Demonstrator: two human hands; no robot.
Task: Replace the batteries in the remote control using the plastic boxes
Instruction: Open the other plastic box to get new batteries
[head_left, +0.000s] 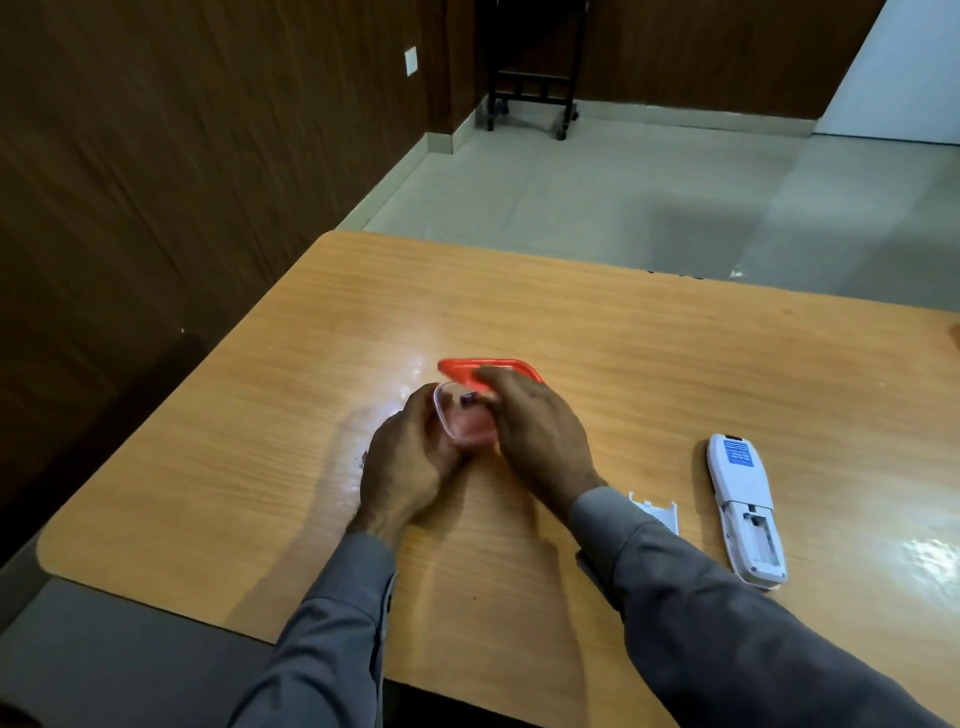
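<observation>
Clear plastic is what I have between my palms: a small box (464, 422) tipped on its side, mouth turned toward the far left corner of the table (623, 332). My left hand (410, 462) wraps it from the near-left side, fingers curled around its wall. My right hand (535, 431) lies over the top and right of it, fingers bent and reaching past the rim toward a small dark thing (467, 399) at the mouth, which I take to be a battery, though it is too blurred to be sure. Whether my right fingertips already pinch it I cannot tell. Just behind my right hand an orange lid (470, 370) lies flat on the table.

Well to the right, near the right edge, the white remote (745, 512) lies face down with its battery bay open and seemingly empty. Its cover (657, 512) sits between the remote and my right sleeve (727, 613), partly hidden by the cuff.

The risks, as I judge them: with the box tilted, a battery could slide out and roll across the glossy top toward the left edge. My right cuff, almost on the cover, could sweep it off the near edge when I swing toward the remote. And a battery seated the wrong way round would leave the remote dead
</observation>
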